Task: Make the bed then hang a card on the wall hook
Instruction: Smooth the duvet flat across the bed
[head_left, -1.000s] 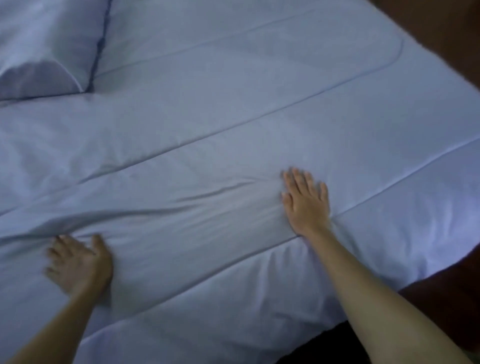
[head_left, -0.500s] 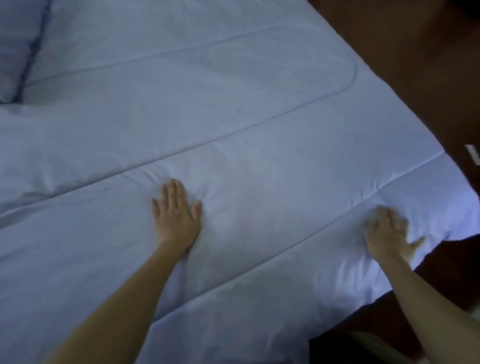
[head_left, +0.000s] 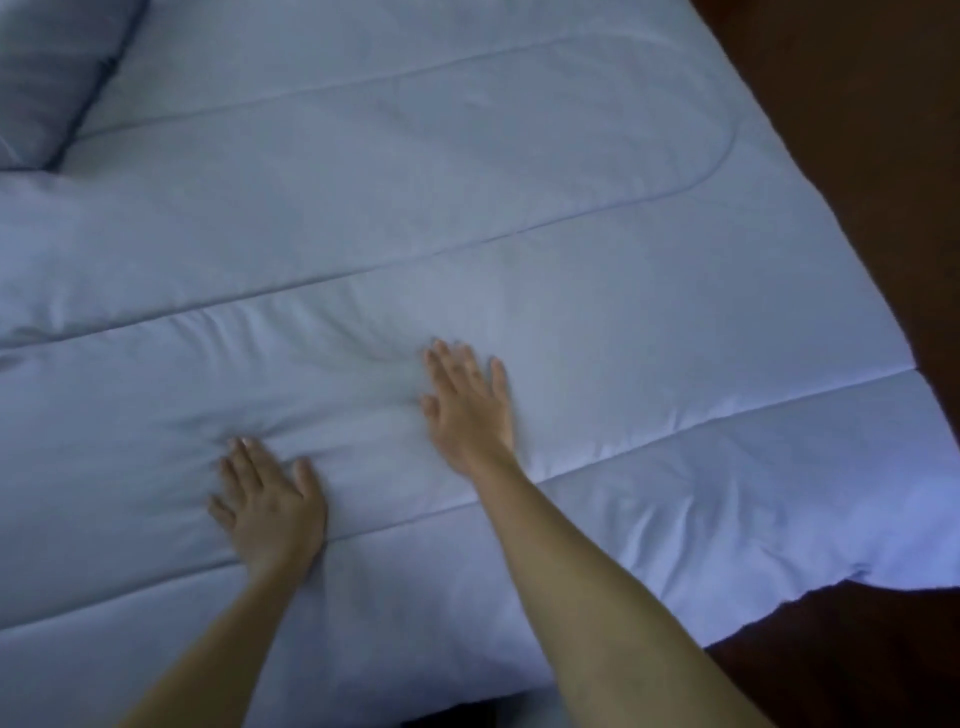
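Observation:
A pale blue quilted duvet (head_left: 519, 218) covers the bed and fills most of the view. My left hand (head_left: 270, 504) lies flat on it, palm down, fingers spread, low and left of centre. My right hand (head_left: 470, 405) also presses flat on the duvet, a little farther in and to the right, slightly blurred. Small wrinkles fan out on the fabric between and beyond both hands. A pillow (head_left: 47, 78) in the same blue rests at the top left corner. No card or wall hook is in view.
Dark brown floor (head_left: 857, 182) runs along the right side of the bed. The duvet's near right corner (head_left: 883, 545) hangs over the edge above a dark patch at the bottom right.
My right hand has slid left from the duvet's right corner toward the middle. My left hand sits lower and left of it. The view has shifted back to the left.

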